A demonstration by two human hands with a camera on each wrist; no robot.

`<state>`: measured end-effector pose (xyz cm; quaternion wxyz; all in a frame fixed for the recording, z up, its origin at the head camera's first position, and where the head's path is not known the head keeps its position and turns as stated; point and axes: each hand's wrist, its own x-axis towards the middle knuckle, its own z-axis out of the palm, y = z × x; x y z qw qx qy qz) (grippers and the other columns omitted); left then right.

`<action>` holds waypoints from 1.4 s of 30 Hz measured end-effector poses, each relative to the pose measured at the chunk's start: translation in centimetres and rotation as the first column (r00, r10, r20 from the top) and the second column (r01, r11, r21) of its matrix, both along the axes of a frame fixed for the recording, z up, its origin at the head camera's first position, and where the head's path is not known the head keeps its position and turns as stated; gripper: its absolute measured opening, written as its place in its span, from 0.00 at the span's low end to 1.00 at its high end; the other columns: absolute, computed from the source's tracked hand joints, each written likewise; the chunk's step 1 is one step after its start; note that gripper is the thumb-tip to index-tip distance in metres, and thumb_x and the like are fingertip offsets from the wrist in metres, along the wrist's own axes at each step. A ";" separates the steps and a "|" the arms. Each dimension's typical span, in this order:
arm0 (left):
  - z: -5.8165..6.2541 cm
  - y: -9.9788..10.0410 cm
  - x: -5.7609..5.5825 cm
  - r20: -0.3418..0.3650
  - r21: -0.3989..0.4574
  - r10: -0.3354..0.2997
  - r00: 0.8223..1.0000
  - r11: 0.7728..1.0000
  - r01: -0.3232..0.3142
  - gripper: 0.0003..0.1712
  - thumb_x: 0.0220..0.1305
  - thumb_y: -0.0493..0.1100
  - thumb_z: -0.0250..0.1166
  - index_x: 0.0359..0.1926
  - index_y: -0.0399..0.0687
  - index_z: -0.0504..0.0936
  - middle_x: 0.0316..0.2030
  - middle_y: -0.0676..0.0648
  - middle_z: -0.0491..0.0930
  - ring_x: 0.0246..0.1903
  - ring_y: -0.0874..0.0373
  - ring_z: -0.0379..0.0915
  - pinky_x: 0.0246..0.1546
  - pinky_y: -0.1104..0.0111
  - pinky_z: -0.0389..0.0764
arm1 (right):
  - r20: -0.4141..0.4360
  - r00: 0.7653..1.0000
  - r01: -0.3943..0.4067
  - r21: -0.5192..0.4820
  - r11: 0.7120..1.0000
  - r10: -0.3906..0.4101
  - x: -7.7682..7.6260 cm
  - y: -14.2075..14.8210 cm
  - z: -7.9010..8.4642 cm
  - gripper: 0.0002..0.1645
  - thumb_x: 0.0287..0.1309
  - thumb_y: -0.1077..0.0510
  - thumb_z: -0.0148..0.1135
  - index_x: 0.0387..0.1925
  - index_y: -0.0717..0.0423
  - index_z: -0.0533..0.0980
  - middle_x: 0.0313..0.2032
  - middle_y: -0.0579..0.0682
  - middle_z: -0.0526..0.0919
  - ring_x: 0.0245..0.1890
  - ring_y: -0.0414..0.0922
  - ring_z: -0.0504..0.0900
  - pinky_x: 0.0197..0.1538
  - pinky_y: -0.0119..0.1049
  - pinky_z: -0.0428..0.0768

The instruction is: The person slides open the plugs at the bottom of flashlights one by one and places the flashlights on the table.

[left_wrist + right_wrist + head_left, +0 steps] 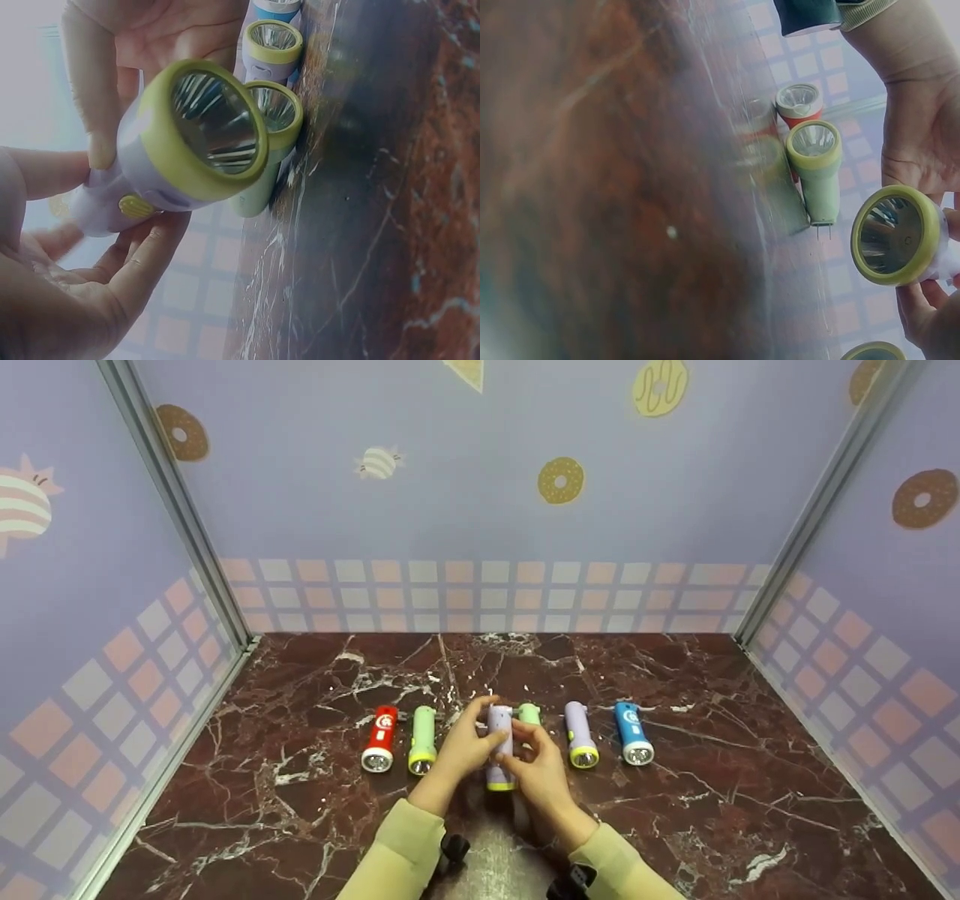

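Between both hands, above the table, is a lilac flashlight (500,741) with a yellow-green rim and a yellow switch (137,206). My left hand (466,741) grips its body, thumb across the upper side. From the other side my right hand (541,769) pinches it, its thumb on the barrel near the head. The flashlight's lens (890,234) shows in both wrist views, unlit. Just behind the right hand lies a green flashlight (529,713), partly hidden in the head view. Another green flashlight (423,739) lies left of the left hand, two metal prongs at its tail.
A red flashlight (380,739) lies at the row's left end. To the right lie a second lilac flashlight (580,735) and a blue one (634,733). All rest on a dark red marbled table (300,825), enclosed by patterned walls (480,510) at the back and sides.
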<state>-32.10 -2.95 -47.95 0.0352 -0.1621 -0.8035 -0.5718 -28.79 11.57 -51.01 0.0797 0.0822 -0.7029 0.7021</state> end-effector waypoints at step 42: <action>0.5 -0.2 -0.1 0.019 0.143 0.009 1.000 0.990 -0.012 0.37 0.57 0.32 0.72 0.68 0.40 0.75 0.46 0.28 0.84 0.43 0.37 0.87 0.39 0.60 0.90 | -0.005 1.000 -0.002 -0.084 0.996 0.002 -0.4 0.7 0.6 0.33 0.62 0.70 0.63 0.67 0.76 0.66 0.61 0.75 0.76 0.52 0.47 0.83 0.53 0.29 0.82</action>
